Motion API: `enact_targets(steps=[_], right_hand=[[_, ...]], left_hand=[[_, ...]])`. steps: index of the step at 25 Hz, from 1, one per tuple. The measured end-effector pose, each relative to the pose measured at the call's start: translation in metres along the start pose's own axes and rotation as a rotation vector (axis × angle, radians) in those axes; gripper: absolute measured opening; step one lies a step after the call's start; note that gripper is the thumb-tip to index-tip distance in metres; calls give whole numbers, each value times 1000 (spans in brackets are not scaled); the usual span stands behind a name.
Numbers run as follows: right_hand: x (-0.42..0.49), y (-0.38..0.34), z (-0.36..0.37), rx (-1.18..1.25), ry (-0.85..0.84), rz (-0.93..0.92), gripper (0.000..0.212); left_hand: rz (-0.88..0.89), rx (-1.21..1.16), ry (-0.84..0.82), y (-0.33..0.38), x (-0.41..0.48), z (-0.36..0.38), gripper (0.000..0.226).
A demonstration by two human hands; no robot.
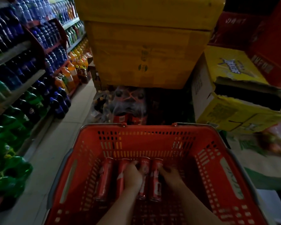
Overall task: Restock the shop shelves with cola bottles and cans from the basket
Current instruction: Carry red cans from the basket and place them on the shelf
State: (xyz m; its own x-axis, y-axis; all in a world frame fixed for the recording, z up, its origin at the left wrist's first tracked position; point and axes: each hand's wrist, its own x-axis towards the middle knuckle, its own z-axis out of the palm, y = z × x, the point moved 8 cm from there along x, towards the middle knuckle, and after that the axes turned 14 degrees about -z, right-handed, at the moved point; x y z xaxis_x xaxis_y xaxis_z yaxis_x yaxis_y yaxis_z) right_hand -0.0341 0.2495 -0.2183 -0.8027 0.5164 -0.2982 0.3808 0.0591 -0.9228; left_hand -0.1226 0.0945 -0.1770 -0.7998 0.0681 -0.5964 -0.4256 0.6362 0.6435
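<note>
A red basket (152, 141) sits low in the aisle, and both bare arms reach down into it. On its floor four cola cans (104, 177) lie on their sides in a close row, tops pointing away from the person. The left hand (133, 177) lies over the second can (121, 172) from the left, its fingers (134, 163) curled down into the gap beside that can, gripping it. The right hand (171, 175) is at the rightmost can (155, 181), fingers bent round its right side and holding it; the light is dim, so the fingertips are hard to make out. To the left, shelves (18, 51) run along the tiled floor (55, 143), stocked with dark blue bottles (6, 30), green bottles (10, 159) lower down and orange bottles (72, 70) farther along. Just beyond the basket stands a film-wrapped pack of cola bottles (128, 108), and above it rise stacked yellow cartons (141, 54).
</note>
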Motion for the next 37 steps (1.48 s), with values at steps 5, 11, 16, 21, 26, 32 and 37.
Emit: enact_targets(steps=[5, 11, 16, 21, 26, 32, 37], right_hand=[[1, 4, -27, 51, 112, 39, 24], [-5, 20, -28, 244, 158, 105, 28], [-6, 16, -23, 353, 81, 153, 29], [-7, 5, -17, 420, 11, 168, 27], [-10, -23, -16, 476, 7, 167, 41], [-29, -81, -14, 554, -84, 79, 39], [-50, -132, -7, 557, -70, -61, 49]], left_hand=[[-58, -34, -134, 4, -1, 23, 43], [-201, -37, -288, -14, 6, 37, 58], [-328, -217, -444, -28, 15, 42, 59], [-321, -316, -563, -21, 13, 37, 83], [-219, -467, -668, -4, -4, 27, 47], [-97, -546, -663, 23, -32, -2, 50], [57, -589, -576, 52, -55, -45, 56]])
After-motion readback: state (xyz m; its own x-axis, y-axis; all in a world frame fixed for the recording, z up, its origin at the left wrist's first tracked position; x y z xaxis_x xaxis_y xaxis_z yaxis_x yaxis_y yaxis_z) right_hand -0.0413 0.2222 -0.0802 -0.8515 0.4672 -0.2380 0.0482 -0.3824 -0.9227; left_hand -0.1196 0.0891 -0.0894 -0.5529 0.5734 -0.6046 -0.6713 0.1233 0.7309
